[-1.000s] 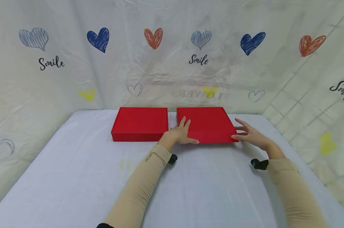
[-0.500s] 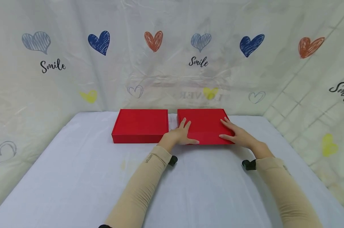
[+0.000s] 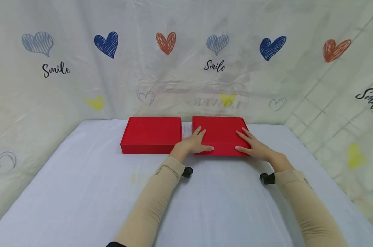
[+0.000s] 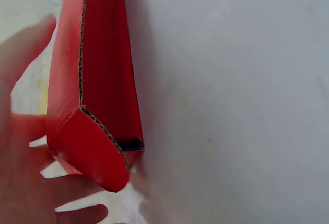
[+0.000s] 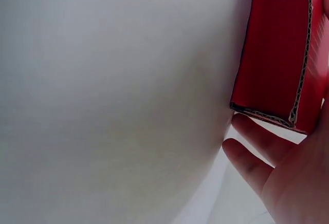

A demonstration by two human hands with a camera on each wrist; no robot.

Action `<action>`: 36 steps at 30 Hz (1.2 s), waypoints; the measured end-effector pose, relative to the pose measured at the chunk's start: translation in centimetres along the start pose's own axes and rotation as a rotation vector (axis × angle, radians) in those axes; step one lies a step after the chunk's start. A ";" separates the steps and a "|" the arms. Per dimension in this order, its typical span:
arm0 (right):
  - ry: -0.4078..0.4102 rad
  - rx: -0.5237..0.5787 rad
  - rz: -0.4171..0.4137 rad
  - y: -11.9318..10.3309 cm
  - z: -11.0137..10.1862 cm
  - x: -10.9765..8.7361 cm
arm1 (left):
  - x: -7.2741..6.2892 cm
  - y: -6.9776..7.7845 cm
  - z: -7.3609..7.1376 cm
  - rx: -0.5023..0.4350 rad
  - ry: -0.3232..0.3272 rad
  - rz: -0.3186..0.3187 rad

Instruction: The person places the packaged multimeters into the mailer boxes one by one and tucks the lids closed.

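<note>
On the right of the table, a red cardboard box (image 3: 220,132) lies flat in the head view. At its left end is my left hand (image 3: 194,142), fingers spread, thumb along the front top edge. In the left wrist view a rounded side flap (image 4: 95,154) sticks out from the box's corner, near the left fingers (image 4: 72,188). My right hand (image 3: 256,147) rests at the right end, thumb and fingers extended over the top. Two right fingers (image 5: 252,167) lie straight by the box's end in the right wrist view. The box's contents are hidden.
A second red box (image 3: 152,132), shut, lies left of the first with a narrow gap between. Both stand near the back of the white-covered table (image 3: 81,192). A printed curtain (image 3: 186,75) hangs close behind them.
My right hand has moved left onto the box's right end. The part jutting out at the right front corner has moved inward. My left hand has stayed nearly in place.
</note>
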State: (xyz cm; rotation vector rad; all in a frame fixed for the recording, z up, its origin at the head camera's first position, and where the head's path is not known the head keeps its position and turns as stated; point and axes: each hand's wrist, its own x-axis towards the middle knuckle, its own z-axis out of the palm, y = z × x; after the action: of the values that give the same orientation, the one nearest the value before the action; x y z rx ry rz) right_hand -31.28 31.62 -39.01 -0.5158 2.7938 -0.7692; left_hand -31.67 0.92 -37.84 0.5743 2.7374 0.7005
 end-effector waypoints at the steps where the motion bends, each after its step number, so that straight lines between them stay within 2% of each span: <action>1: -0.003 -0.004 -0.001 -0.1 0.1 0.0 | -0.1 -0.1 -0.1 -0.020 0.019 0.001; 8: 0.012 -0.006 -0.014 -0.6 0.3 -0.4 | -0.7 -0.6 -0.1 -0.135 0.182 0.028; 12: 0.015 -0.004 -0.019 -0.6 0.4 -0.4 | -1.5 -0.5 -0.1 -0.161 0.277 -0.020; 15: 0.007 -0.008 -0.008 -0.7 0.5 -0.4 | -2.3 -0.5 -0.2 -0.165 0.322 -0.054; 18: 0.000 -0.017 0.013 -0.8 0.4 -0.7 | -3.0 -0.6 -0.4 -0.183 0.328 -0.073; 22: -0.010 -0.040 0.044 -1.0 0.2 -1.2 | -3.4 -0.8 -0.3 -0.199 0.290 -0.087; 29: -0.018 -0.079 0.062 -1.1 0.0 -2.1 | -3.2 -0.7 0.2 -0.223 0.237 -0.104; 36: 0.010 -0.107 0.079 -1.2 0.1 -2.7 | -2.8 -0.5 0.6 -0.235 0.192 -0.134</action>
State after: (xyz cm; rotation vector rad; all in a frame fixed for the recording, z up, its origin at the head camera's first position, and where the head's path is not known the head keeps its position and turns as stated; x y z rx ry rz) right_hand -28.47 31.64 -38.24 -0.4172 2.8569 -0.6108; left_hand -29.13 -0.47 -38.14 0.2821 2.7757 1.0738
